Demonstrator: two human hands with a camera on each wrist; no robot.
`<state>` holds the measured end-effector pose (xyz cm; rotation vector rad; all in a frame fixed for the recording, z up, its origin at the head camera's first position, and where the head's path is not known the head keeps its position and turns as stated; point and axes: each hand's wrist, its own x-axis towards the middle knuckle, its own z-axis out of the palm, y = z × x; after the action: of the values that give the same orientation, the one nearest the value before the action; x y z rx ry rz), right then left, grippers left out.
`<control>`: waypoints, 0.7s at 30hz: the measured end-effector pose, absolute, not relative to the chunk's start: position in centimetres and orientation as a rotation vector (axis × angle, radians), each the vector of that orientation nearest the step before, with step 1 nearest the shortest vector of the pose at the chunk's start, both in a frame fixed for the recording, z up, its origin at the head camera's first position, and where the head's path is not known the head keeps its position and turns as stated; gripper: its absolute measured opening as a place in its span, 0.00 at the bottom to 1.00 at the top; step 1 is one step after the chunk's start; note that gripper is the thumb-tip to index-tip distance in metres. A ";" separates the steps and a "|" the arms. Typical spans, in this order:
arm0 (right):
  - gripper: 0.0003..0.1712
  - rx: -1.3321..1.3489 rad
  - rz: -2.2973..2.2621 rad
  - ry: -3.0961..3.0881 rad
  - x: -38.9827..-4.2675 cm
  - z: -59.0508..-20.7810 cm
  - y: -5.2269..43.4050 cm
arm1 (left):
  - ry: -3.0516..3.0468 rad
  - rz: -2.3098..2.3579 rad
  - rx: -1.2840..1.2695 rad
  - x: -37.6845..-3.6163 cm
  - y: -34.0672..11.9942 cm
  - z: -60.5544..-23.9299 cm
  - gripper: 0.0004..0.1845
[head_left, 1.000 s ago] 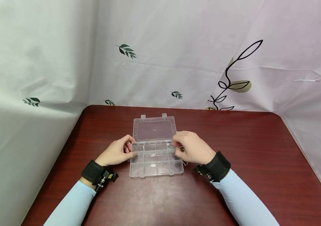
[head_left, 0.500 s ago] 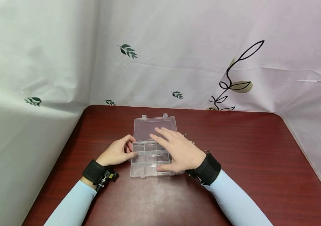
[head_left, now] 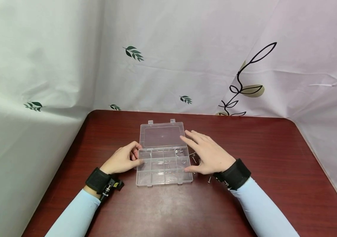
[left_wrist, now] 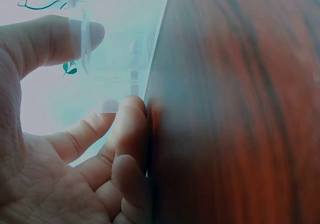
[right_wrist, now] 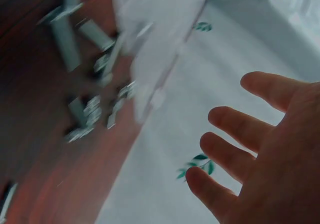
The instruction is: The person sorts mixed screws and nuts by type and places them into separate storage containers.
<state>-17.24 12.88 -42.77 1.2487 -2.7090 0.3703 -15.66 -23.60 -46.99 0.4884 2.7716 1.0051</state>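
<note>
The left hand [head_left: 123, 160] is seen at the left edge of the clear plastic organizer box [head_left: 164, 166], its fingers curled and its thumb pressed against the box's left wall; in the left wrist view the thumb and fingers [left_wrist: 131, 129] are shown clamped on that clear edge [left_wrist: 84, 44]. The box is set open on the dark red bench [head_left: 260, 148], near the middle, with its lid [head_left: 162, 135] laid flat on the far side. A few small metal pieces are visible in the far right compartments. Just to the right of the box, small screws [head_left: 196, 160] are scattered on the bench. The right hand [head_left: 209, 154] is held flat above them with its fingers [right_wrist: 235, 126] spread and straight, gripping nothing. White printed cloth [head_left: 171, 56] is hung behind the bench.
</note>
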 end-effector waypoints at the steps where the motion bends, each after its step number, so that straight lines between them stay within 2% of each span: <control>1: 0.61 1.241 0.378 -2.717 -17.4 -43.0 13.3 | 2.773 1.003 0.488 -15.7 -23.6 -47.0 0.23; 8: 0.50 1.186 0.382 -2.801 -18.4 -44.3 15.6 | 2.765 1.018 0.486 -15.6 -23.6 -46.9 0.23; 18: 0.18 1.133 0.327 -2.740 -19.5 -45.8 17.0 | 2.765 1.013 0.486 -15.6 -23.6 -46.9 0.22; 21: 0.13 1.108 0.315 -2.736 -19.7 -46.3 17.1 | 2.764 1.014 0.485 -15.6 -23.6 -47.0 0.22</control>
<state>-19.75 17.13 -46.26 1.1078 -2.7363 0.3153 -15.61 -23.59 -46.97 0.4854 2.7643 1.0139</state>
